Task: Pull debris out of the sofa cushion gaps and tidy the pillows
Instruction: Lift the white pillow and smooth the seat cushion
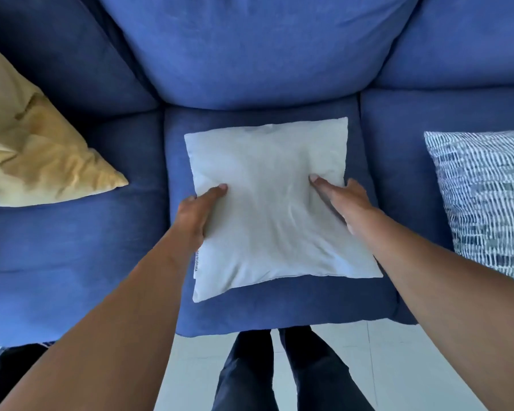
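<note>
A plain white pillow (267, 203) lies over the middle seat cushion (279, 312) of a blue sofa. My left hand (195, 213) grips its left edge, thumb on top and fingers underneath. My right hand (343, 200) grips its right edge the same way, thumb pressed into the fabric. A yellow pillow (33, 149) rests on the left seat against the backrest. A blue-and-white patterned pillow (487, 200) lies on the right seat. The gaps between seat cushions run either side of the middle cushion; no debris shows in them.
Blue back cushions (250, 48) stand behind the seats. In front of the sofa is a pale tiled floor (413, 366), with my legs in dark trousers (279, 375) against the seat's front edge. A dark object (12, 369) sits at the lower left.
</note>
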`<action>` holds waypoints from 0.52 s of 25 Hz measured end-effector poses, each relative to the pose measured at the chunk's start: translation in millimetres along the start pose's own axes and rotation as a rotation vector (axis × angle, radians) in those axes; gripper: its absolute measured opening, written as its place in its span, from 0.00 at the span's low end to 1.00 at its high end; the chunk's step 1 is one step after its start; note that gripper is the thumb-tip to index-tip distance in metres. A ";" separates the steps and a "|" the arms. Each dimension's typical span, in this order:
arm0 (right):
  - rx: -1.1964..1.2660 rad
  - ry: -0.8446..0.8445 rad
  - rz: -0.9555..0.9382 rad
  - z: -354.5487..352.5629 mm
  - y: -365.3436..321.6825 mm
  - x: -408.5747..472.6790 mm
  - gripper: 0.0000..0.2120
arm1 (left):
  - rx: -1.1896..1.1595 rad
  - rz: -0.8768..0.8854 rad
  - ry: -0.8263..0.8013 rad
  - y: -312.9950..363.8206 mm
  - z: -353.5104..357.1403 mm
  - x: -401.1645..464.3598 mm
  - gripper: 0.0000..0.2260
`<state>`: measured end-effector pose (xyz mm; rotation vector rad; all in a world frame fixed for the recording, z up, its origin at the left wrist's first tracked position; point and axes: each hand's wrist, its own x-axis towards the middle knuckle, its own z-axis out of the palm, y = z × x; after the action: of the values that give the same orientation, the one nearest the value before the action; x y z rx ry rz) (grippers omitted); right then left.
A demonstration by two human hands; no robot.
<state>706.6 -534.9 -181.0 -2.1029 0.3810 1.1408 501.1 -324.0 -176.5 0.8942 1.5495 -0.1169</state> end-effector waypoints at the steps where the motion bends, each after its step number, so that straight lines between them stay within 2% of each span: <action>1: 0.052 -0.032 0.014 -4.2 -3.6 0.1 0.51 | -0.071 -0.014 -0.058 3.3 0.1 -5.2 0.47; 3: 0.178 -0.100 -0.003 -15.6 -14.2 -10.3 0.41 | -0.094 0.089 -0.147 16.0 2.9 -28.0 0.32; 5: 0.272 -0.110 -0.138 -31.2 -32.2 -27.5 0.29 | -0.104 0.287 -0.196 37.0 0.3 -49.9 0.21; 9: 0.361 0.057 -0.582 -49.1 -84.7 -61.1 0.25 | -0.177 0.680 -0.218 101.0 -11.7 -70.1 0.21; 11: 0.350 0.153 -0.674 -42.4 -105.2 -53.4 0.25 | -0.132 0.777 -0.136 124.3 -9.6 -57.5 0.22; 13: 0.335 0.181 -0.644 -27.2 -115.3 -29.2 0.27 | -0.040 0.753 -0.010 133.3 -1.0 -33.3 0.22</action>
<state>769.9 -474.3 -96.2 -1.8287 -0.0354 0.4751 576.1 -246.7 -91.2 1.3801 1.1131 0.4468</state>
